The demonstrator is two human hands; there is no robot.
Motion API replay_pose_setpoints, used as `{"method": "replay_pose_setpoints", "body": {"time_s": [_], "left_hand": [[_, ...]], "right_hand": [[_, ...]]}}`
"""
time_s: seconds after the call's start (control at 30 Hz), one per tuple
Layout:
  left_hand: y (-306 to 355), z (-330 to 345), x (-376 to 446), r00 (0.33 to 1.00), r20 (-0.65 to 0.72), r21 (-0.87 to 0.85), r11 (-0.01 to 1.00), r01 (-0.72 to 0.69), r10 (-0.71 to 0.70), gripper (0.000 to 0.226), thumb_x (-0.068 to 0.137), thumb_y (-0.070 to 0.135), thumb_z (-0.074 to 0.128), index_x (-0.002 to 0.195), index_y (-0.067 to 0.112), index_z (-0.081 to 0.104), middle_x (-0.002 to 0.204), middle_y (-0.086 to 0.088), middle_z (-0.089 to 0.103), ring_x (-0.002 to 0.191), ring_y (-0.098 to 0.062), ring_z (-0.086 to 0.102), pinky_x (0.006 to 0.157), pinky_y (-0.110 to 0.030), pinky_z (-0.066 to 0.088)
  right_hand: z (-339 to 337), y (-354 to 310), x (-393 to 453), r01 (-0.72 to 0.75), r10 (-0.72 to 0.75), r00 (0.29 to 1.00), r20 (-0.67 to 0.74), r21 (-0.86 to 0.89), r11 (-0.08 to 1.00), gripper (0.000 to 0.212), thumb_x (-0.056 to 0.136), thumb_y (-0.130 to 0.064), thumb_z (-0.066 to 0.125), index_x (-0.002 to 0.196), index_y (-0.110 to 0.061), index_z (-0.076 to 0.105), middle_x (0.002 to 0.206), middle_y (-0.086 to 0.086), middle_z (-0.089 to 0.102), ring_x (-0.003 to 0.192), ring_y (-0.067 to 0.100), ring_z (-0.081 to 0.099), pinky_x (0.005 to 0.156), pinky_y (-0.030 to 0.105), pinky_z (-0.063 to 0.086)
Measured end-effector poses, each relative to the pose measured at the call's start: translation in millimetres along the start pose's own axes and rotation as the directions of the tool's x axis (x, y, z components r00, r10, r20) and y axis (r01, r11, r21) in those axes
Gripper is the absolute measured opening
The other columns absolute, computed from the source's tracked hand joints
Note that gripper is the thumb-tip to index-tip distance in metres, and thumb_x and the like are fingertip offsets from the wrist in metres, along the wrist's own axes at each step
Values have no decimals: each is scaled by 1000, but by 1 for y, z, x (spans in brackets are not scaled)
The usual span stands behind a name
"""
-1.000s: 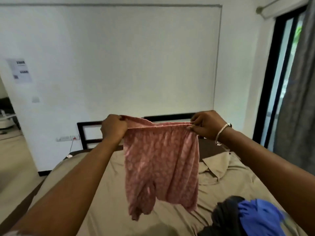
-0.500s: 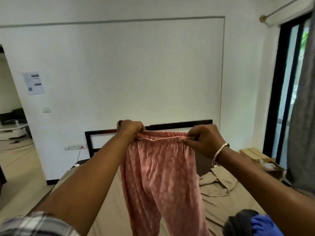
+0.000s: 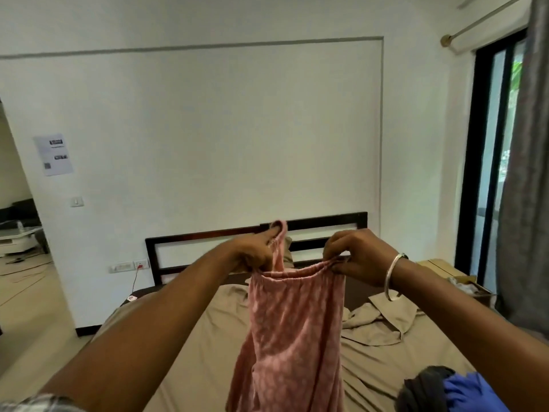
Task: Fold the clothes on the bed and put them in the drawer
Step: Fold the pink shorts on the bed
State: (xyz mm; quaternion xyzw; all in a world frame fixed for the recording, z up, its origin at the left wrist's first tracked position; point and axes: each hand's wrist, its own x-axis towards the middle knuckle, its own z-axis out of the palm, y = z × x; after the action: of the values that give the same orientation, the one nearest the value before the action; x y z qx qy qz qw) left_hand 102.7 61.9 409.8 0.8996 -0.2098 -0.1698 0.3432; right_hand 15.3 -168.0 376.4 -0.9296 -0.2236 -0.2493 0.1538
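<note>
Open air lies over the tan bed [image 3: 208, 337] left of the hanging pink pants [image 3: 294, 337], while a crumpled tan cloth [image 3: 377, 322] and a dark-and-blue clothes pile [image 3: 445, 391] crowd the right side, the headboard [image 3: 208, 242] closing the far end.

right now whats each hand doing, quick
Left hand: grips the waistband of the pink pants.
Right hand: pinches the other side of the same waistband.

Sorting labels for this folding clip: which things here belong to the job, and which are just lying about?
Job: pink pants, held by left hand and right hand; dark and blue clothes; bed.
Lying about: cardboard box, wall paper sheet, curtain.
</note>
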Motion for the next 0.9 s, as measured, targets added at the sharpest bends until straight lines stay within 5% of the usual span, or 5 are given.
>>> {"method": "replay_pose_setpoints", "body": {"time_s": [0.17, 0.47, 0.6, 0.7, 0.9], "left_hand": [[14, 20, -19, 964, 204, 276, 935, -221, 167, 96, 75, -8, 58, 154, 37, 26, 142, -9, 44, 124, -31, 50, 97, -48, 53], [6, 32, -23, 895, 345, 155, 924, -351, 283, 84, 79, -19, 56, 142, 34, 41, 120, -2, 56, 106, -21, 60, 77, -30, 60], [-16, 38, -25, 858, 256, -41, 892, -450, 445, 87, 75, -20, 62, 139, 37, 47, 123, -11, 60, 110, -27, 63, 87, -48, 58], [-37, 39, -31, 865, 63, -259, 845, -467, 497, 62, 82, -13, 67, 122, 33, 56, 120, -11, 65, 106, -29, 67, 82, -51, 60], [-58, 36, -40, 864, -124, 98, 872, -479, 488, 27, 96, 5, 56, 99, 20, 77, 94, 1, 72, 84, -19, 70, 70, -40, 62]], "right_hand": [[9, -6, 4, 152, -151, 988, -25, 38, 988, 30, 84, -5, 72, 105, -26, 70, 149, -5, 47, 125, 14, 54, 96, 28, 51], [11, -3, -1, 91, -85, 994, -65, 97, 991, 24, 83, -12, 76, 105, -20, 68, 94, -12, 66, 89, 5, 65, 79, 24, 58], [13, -3, -5, 19, -5, 994, -111, 128, 992, 19, 80, -12, 79, 93, -20, 67, 89, -10, 66, 87, 6, 65, 75, 29, 61], [13, 2, -9, -66, 79, 990, -117, 111, 992, 17, 80, -12, 78, 92, -19, 67, 85, -9, 65, 83, 5, 64, 76, 29, 60], [21, -6, -4, -88, 109, 985, -136, 152, 984, 15, 79, -9, 79, 85, -15, 67, 81, -8, 64, 79, 9, 64, 70, 24, 58]]}}
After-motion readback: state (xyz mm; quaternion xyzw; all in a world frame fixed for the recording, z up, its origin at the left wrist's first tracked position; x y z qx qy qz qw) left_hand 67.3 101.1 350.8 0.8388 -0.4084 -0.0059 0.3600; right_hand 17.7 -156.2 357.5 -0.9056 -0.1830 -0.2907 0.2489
